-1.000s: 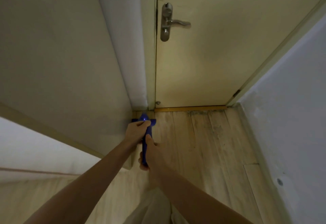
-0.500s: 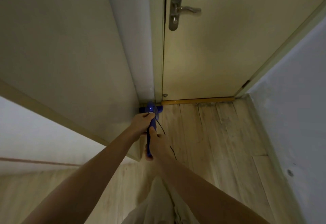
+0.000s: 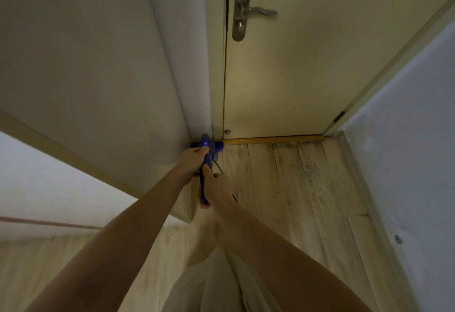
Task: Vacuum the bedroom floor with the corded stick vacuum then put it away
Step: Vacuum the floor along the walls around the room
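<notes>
- Since the earlier pictures both hands sit a little higher in the view and the door handle (image 3: 256,11) has slid right, so the head has tilted; the grip itself looks unchanged, and a thin black cord (image 3: 219,166) shows by the right hand, as it did half a second ago but not a second ago.
- Right hand (image 3: 218,188) is curled round the lower part of the blue stick vacuum (image 3: 205,161), thumb laid up along it.
- Left hand (image 3: 192,158) is wrapped round the top of the handle, fingers closed over it.
- Vacuum stands in the corner where the pale cabinet panel (image 3: 98,78) meets the door frame, its blue head (image 3: 216,145) against the threshold strip (image 3: 270,139) on the wooden floor (image 3: 295,188).
- Judged from its slim build, it should be light and rigid, plastic and fairly smooth; the handle and upper shaft are the sound places to hold, and the trailing cord could snag.
- Most of the shaft is hidden behind the hands, the cord's run and plug are out of sight, and dim light blurs the head's shape.
</notes>
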`<state>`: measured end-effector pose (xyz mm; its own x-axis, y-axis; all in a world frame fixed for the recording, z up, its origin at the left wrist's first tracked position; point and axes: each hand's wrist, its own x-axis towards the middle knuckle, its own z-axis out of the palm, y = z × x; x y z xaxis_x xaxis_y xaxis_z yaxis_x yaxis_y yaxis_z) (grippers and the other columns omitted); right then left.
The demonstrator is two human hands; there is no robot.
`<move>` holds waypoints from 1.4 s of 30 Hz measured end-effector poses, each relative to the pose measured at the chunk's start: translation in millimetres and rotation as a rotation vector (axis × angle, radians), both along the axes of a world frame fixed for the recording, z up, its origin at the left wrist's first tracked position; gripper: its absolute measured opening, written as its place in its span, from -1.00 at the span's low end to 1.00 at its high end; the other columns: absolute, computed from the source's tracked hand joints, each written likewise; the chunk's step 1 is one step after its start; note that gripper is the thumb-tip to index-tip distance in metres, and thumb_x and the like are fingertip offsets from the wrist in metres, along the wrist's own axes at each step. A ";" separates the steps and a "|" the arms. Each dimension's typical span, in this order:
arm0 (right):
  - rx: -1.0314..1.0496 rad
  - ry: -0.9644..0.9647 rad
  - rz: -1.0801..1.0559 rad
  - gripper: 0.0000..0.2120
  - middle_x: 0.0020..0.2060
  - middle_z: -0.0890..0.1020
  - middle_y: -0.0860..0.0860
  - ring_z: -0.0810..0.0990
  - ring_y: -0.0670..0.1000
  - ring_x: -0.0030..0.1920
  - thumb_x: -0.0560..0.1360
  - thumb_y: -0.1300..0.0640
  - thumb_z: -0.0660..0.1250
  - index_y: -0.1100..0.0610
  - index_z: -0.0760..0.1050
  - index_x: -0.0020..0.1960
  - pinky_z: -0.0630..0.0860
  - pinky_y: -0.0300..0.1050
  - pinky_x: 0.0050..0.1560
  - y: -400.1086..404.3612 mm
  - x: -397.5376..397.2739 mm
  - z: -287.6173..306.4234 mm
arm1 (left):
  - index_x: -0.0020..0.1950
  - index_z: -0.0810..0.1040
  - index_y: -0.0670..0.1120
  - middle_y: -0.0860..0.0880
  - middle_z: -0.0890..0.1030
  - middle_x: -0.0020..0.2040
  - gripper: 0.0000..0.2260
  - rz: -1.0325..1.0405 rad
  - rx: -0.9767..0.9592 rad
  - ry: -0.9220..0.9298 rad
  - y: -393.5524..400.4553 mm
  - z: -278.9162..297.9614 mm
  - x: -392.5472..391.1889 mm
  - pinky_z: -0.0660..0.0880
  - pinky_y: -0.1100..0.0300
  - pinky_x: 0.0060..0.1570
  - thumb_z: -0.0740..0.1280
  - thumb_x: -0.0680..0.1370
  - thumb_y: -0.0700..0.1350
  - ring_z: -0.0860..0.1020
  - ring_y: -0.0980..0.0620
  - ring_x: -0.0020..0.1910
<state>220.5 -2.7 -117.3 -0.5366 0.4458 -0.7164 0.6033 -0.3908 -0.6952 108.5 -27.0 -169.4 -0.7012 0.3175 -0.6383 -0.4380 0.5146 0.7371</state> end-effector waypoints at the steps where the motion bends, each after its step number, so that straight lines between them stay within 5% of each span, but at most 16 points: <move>1: 0.003 0.001 0.005 -0.65 -0.43 0.46 0.04 0.42 -0.07 -0.54 0.65 -0.04 0.13 0.20 0.43 -0.15 0.34 -0.34 -0.63 0.6 3.9 -3.5 | 0.15 0.58 -0.23 -0.27 0.62 0.06 -0.71 0.000 -0.001 0.000 0.7 -1.3 4.5 0.56 -0.01 -0.07 0.25 0.60 -0.04 0.58 -0.16 -0.10; 9: 0.052 -0.075 0.085 -0.58 -0.40 0.54 0.06 0.50 0.04 -0.40 0.59 -0.18 0.15 0.13 0.45 -0.23 0.52 0.05 -0.18 3.3 48.0 -44.0 | 0.13 0.52 -0.19 -0.16 0.56 -0.04 -0.75 -0.056 -0.042 -0.018 0.9 -9.3 56.3 0.48 0.17 -0.34 0.19 0.64 -0.04 0.54 -0.05 -0.18; 16: 0.065 -0.087 0.134 -0.60 -0.33 0.54 0.06 0.51 0.00 -0.39 0.60 -0.17 0.16 0.16 0.46 -0.15 0.47 -0.11 -0.27 15.4 87.5 -35.0 | 0.01 0.56 -0.15 -0.17 0.59 -0.06 -0.80 0.035 -0.025 -0.050 0.8 -3.2 95.7 0.50 0.16 -0.34 0.23 0.60 -0.04 0.57 -0.08 -0.17; 23: 0.042 -0.057 0.200 -0.61 -0.39 0.49 0.07 0.44 -0.04 -0.50 0.63 -0.07 0.17 0.28 0.46 -0.06 0.36 -0.34 -0.60 22.5 185.4 -10.0 | 0.07 0.56 -0.20 -0.21 0.61 -0.03 -0.76 0.116 -0.032 -0.043 -3.0 -2.3 190.5 0.48 0.16 -0.41 0.23 0.62 -0.05 0.59 -0.12 -0.15; 26: 0.041 -0.062 0.246 -0.58 -0.38 0.51 0.06 0.46 -0.05 -0.48 0.63 -0.09 0.15 0.29 0.49 0.06 0.40 -0.30 -0.56 23.9 231.1 -0.4 | 0.05 0.54 -0.20 -0.19 0.59 -0.07 -0.77 0.137 -0.031 -0.043 -4.3 1.6 236.8 0.48 0.15 -0.40 0.22 0.62 -0.05 0.57 -0.06 -0.22; 32: 0.071 -0.046 0.281 -0.64 -0.26 0.57 0.11 0.54 0.01 -0.33 0.61 -0.11 0.17 0.19 0.50 -0.05 0.50 -0.11 -0.25 24.7 297.7 12.0 | 0.08 0.53 -0.24 -0.17 0.60 -0.11 -0.73 0.153 -0.026 -0.056 -9.5 17.1 305.4 0.48 0.19 -0.44 0.24 0.62 -0.04 0.56 -0.01 -0.28; 37: 0.058 -0.025 0.217 -0.63 -0.29 0.58 0.09 0.54 -0.01 -0.39 0.61 -0.12 0.17 0.20 0.50 0.03 0.48 -0.18 -0.41 27.8 316.3 12.3 | -0.03 0.53 -0.20 -0.10 0.57 -0.23 -0.78 0.122 -0.042 -0.030 -1.9 27.2 325.0 0.43 0.24 -0.49 0.23 0.62 -0.06 0.53 0.04 -0.34; 42: 0.011 -0.021 0.207 -0.64 -0.33 0.54 0.07 0.50 -0.05 -0.42 0.62 -0.10 0.15 0.18 0.48 -0.07 0.49 -0.19 -0.38 18.2 309.2 0.3 | -0.01 0.54 -0.17 -0.14 0.58 -0.13 -0.82 0.137 -0.037 -0.034 -6.3 13.6 314.7 0.45 0.19 -0.43 0.25 0.60 -0.07 0.55 -0.01 -0.28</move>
